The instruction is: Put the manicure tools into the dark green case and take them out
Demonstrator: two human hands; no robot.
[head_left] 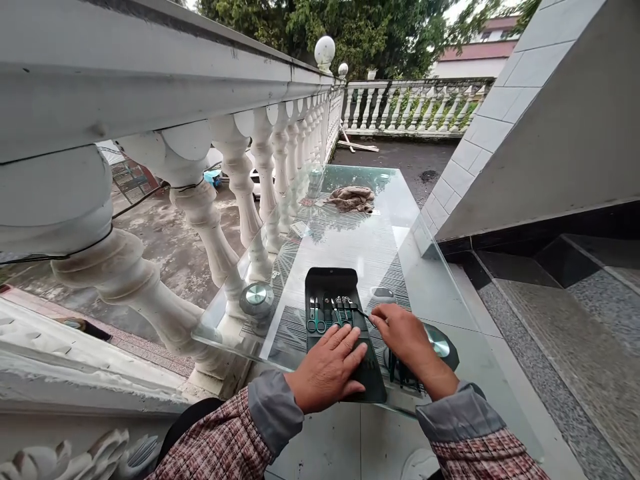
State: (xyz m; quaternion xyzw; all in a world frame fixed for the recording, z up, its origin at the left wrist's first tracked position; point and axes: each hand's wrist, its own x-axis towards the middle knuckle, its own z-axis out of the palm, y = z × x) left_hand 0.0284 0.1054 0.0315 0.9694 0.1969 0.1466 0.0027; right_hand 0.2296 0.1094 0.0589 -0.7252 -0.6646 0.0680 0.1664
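Note:
A dark manicure case [331, 275] lies unfolded on the glass table [345, 233]. Scissors [316, 324] and several small nail tools [342, 303] sit in its loops. My left hand [330, 370] rests flat on the lower part of the case, its fingers stretched out and holding nothing. At the case's right edge, my right hand [407, 337] pinches a slim dark manicure tool [364, 313], whose tip points into the row of loops; its exact kind is too small to tell. Several thin black tools [403, 373] are partly hidden below my right hand.
A crumpled brown cloth [351, 199] lies toward the table's far end. Round metal fittings [257, 293] show at the glass. A white balustrade [230, 180] runs along the left. Stone steps [560, 320] and a tiled wall [480, 147] stand on the right.

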